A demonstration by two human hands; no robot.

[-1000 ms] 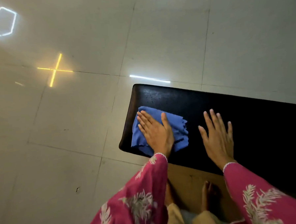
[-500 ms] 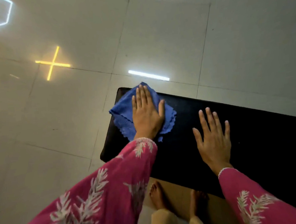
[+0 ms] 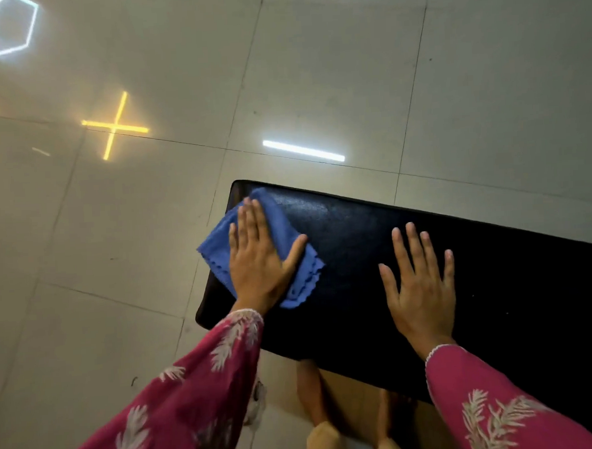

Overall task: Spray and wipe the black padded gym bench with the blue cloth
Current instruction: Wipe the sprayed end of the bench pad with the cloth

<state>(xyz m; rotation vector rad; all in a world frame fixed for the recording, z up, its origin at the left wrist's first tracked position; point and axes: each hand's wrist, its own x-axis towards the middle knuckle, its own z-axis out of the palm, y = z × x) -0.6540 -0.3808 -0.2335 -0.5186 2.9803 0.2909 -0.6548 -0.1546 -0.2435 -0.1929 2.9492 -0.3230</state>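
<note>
Bench (image 3: 357,241): black, padded.
Cloth (image 3: 214,252): blue, at bench's 9 o'clock end.
Left grip (image 3: 258,260): released, flat, pressing cloth.
Right grip (image 3: 421,290): released, flat on bench.

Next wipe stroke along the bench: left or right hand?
Left, probably. The left hand presses flat on the blue cloth at the bench end; the right hand lies flat on bare padding with no cloth under it.
</note>
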